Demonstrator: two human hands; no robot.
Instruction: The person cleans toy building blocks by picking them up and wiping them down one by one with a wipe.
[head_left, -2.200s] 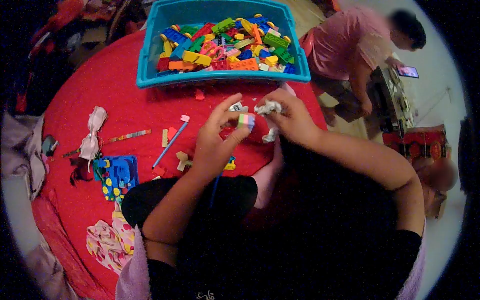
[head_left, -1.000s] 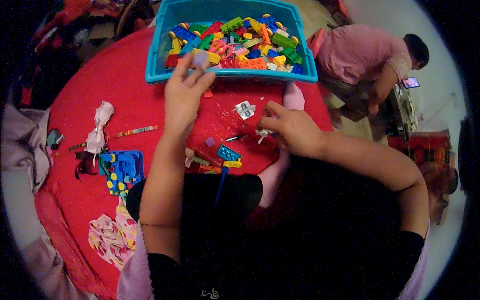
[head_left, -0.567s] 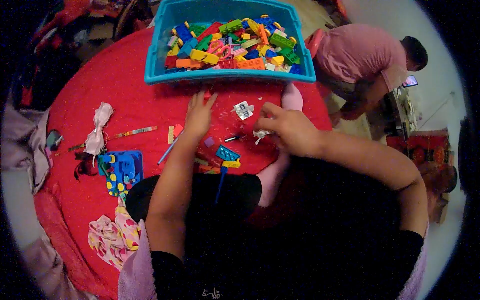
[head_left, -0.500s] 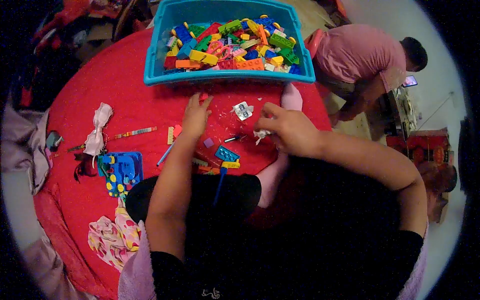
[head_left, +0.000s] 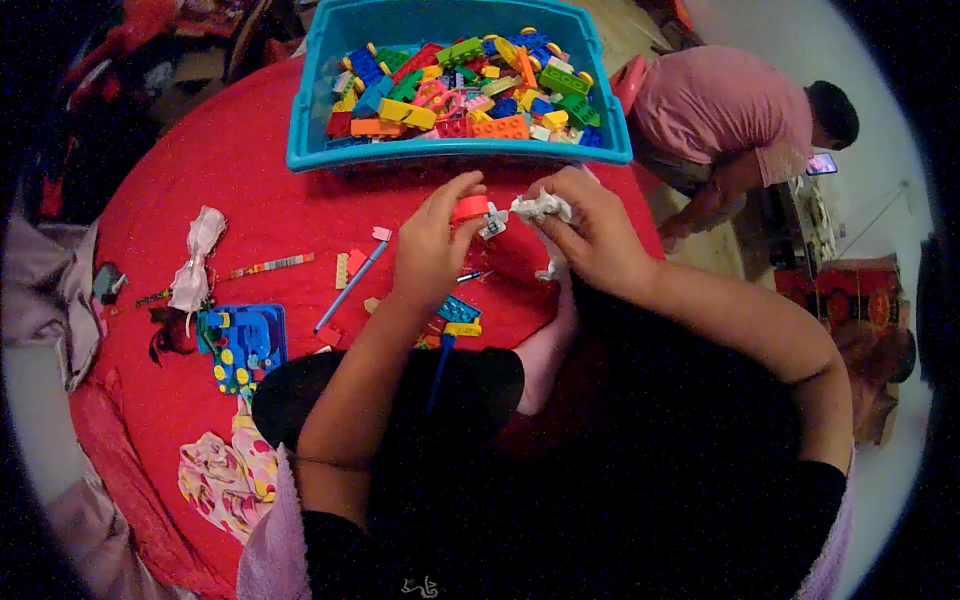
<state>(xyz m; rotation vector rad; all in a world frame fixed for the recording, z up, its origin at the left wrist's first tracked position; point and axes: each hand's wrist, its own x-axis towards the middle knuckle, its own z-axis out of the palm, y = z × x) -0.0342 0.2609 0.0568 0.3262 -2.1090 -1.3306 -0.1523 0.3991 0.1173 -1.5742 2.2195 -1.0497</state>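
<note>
Between the thumb and fingers of my left hand point(head_left: 436, 243) is a red block point(head_left: 470, 208), held above the red cloth point(head_left: 240, 190). My right hand point(head_left: 600, 232) pinches a crumpled white tissue point(head_left: 543, 207), close to the block's right side. Just behind the block a white piece with dark markings point(head_left: 494, 222) shows partly. Below the hands lie a teal brick point(head_left: 458, 309), a yellow-headed tool with a blue handle point(head_left: 461, 329) and a small dark stick point(head_left: 470, 276). A blue stick with a pink end point(head_left: 352, 287) lies left of my left hand.
A teal bin point(head_left: 460, 150) full of coloured bricks stands at the back. To the left are a pale bow point(head_left: 197, 260), a blue toy point(head_left: 245, 340) and patterned fabric point(head_left: 225, 480). Another person point(head_left: 725, 110) bends over at the right, near a lit phone point(head_left: 821, 163).
A block was carried to the bin and released by my left hand, which then reached to the cloth. Now it holds a red block beside my right hand, which has lifted the tissue slightly.
</note>
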